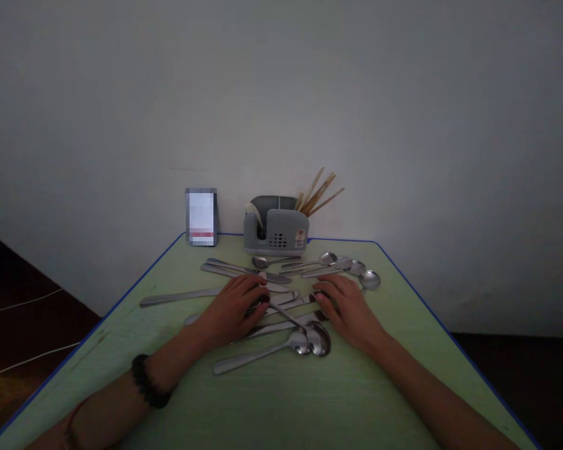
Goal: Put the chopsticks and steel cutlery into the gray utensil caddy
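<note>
Several knives and spoons lie in a loose spread on the green table. My left hand (237,309) is over the left part of the spread, fingers loosely bent and slightly apart, close to a spoon's handle (284,312) and some knives. My right hand (349,309) is at the right side, its fingers apart near the knife blades (304,301); I see nothing held in it. Two overlapping spoon bowls (319,340) lie between the hands, towards me. Behind my right hand are more spoons (370,279). Some cutlery is hidden under my fingers.
A grey utensil holder (286,228) stands at the table's back, with chopsticks (321,192) and a pale utensil (253,212) in it. A phone (201,217) with a blurred screen leans on the white wall to its left. Blue edging borders the table (281,406).
</note>
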